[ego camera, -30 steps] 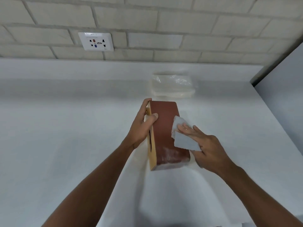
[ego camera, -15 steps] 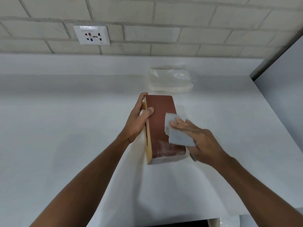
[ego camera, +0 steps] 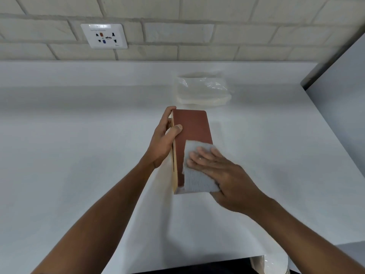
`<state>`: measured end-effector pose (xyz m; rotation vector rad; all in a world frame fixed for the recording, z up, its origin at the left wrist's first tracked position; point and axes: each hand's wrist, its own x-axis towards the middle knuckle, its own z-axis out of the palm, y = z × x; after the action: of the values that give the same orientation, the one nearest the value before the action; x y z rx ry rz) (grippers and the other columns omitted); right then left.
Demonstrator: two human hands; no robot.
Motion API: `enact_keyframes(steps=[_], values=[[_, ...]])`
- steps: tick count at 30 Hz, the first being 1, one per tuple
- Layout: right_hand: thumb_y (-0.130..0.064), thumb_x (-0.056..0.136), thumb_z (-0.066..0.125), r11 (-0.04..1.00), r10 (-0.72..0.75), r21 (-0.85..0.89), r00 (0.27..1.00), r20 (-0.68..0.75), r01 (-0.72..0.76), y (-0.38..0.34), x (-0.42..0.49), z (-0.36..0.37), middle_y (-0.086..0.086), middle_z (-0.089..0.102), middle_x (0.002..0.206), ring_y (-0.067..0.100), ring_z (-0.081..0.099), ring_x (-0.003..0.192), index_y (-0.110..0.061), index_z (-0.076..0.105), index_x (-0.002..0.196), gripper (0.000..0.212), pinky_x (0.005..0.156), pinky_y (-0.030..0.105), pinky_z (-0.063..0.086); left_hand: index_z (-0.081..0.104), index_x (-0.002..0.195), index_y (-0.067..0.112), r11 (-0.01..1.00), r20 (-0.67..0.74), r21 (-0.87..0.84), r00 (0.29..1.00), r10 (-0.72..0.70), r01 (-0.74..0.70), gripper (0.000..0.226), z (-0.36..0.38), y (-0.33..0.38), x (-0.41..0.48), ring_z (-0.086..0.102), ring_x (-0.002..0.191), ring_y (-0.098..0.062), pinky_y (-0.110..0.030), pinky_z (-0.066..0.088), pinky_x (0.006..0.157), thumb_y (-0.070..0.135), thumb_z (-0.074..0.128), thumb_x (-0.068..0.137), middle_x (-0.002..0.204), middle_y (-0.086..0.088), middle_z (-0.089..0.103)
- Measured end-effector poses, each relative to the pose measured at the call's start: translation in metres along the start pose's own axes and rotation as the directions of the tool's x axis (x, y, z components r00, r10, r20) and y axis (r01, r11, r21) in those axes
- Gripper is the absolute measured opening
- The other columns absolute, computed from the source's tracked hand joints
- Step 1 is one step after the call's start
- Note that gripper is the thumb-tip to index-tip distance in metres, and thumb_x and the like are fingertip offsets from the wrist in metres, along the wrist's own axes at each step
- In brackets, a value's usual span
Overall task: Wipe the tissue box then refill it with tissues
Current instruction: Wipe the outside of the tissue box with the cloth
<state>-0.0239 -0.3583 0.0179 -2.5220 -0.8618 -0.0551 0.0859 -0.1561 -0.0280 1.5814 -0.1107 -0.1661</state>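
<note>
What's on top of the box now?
A grey cloth, pressed flat by the right hand. It covers the near half of the box, so that surface can't be seen.

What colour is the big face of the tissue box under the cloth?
Reddish brown, on the tissue box; the head view shows it best.

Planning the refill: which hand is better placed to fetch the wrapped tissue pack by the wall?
Likely the right hand: the tissue pack lies beyond the tissue box, slightly to the right, and this hand only presses a cloth flat. The left hand grips the box, holding it on edge.
</note>
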Motion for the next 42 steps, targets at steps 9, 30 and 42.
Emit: enact_keyframes(steps=[9, 30, 42], values=[[-0.020, 0.081, 0.041, 0.997, -0.053, -0.053, 0.996, 0.078, 0.057, -0.015, 0.011, -0.002, -0.003, 0.044, 0.148, 0.009, 0.031, 0.142, -0.021, 0.046, 0.142, 0.061, 0.119, 0.033, 0.020, 0.043, 0.145, 0.033, 1.000, 0.029, 0.021, 0.999, 0.018, -0.019, 0.047, -0.001, 0.003, -0.002, 0.060, 0.087, -0.011, -0.026, 0.052, 0.079, 0.028, 0.050, 0.099, 0.098, -0.011, 0.056], [-0.018, 0.076, 0.046, 0.998, 0.065, 0.011, 0.998, -0.004, -0.065, -0.003, 0.017, -0.013, -0.013, 0.042, 0.146, -0.005, 0.024, 0.140, -0.027, 0.049, 0.139, 0.064, 0.115, 0.031, 0.025, 0.044, 0.147, 0.031, 1.000, 0.042, -0.004, 0.999, 0.015, -0.015, 0.047, -0.002, 0.006, -0.003, 0.066, 0.096, -0.017, -0.030, 0.058, 0.086, 0.024, 0.051, 0.101, 0.111, -0.024, 0.060], [-0.020, 0.084, 0.043, 1.000, -0.021, 0.014, 1.000, 0.010, 0.021, -0.012, 0.009, 0.001, -0.007, 0.044, 0.147, 0.007, 0.031, 0.141, -0.023, 0.048, 0.139, 0.056, 0.119, 0.029, 0.020, 0.038, 0.147, 0.046, 1.000, -0.007, 0.027, 1.000, 0.003, -0.003, 0.049, 0.008, 0.013, -0.013, 0.067, 0.113, -0.015, -0.034, 0.058, 0.098, 0.037, 0.051, 0.101, 0.124, -0.005, 0.065]])
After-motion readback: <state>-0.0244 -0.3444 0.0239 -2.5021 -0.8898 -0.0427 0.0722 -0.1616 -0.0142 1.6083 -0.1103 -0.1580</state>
